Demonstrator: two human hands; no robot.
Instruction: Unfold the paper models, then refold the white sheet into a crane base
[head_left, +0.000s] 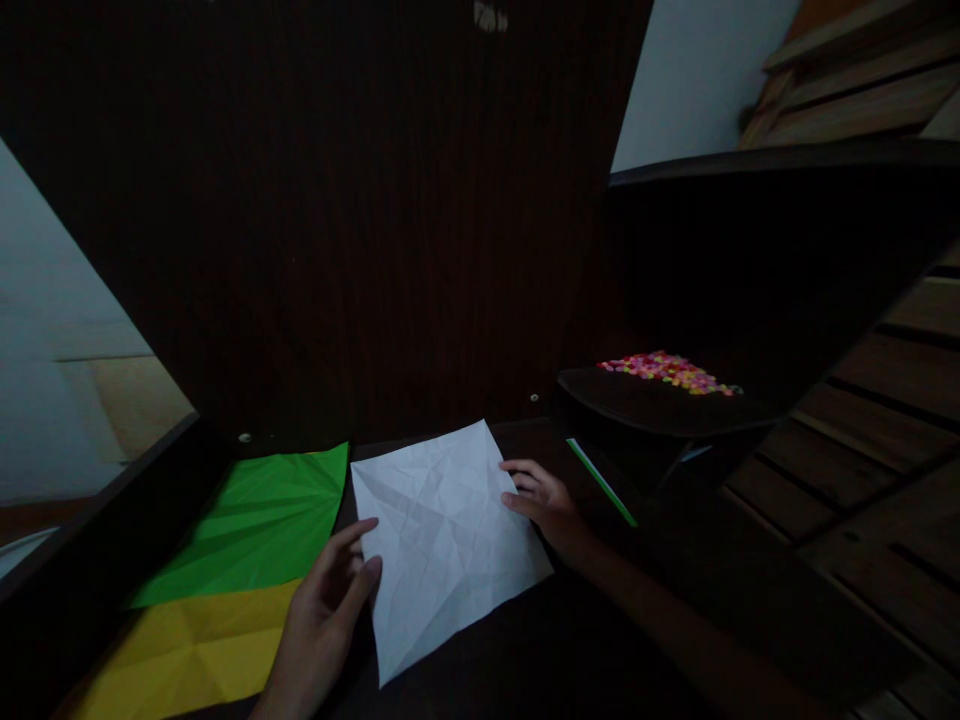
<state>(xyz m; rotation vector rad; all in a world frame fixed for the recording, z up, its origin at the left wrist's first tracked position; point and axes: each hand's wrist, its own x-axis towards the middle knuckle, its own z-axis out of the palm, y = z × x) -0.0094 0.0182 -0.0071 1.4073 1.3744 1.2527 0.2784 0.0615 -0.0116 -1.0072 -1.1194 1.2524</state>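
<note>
A square sheet of white paper, crossed by many fold creases, is spread out in front of me above the dark surface. My left hand holds its left edge, thumb and index finger apart along that edge. On the opposite side, my right hand grips the right edge near the upper corner, fingers curled and thumb on the paper. To the left of the sheet lie a creased green sheet of paper and, nearer me, a creased yellow sheet of paper.
A dark wooden panel rises behind the work surface. Right of my hand lies a thin green-and-white strip. Small pink and yellow pieces are heaped on a dark corner shelf. A raised edge bounds the left side.
</note>
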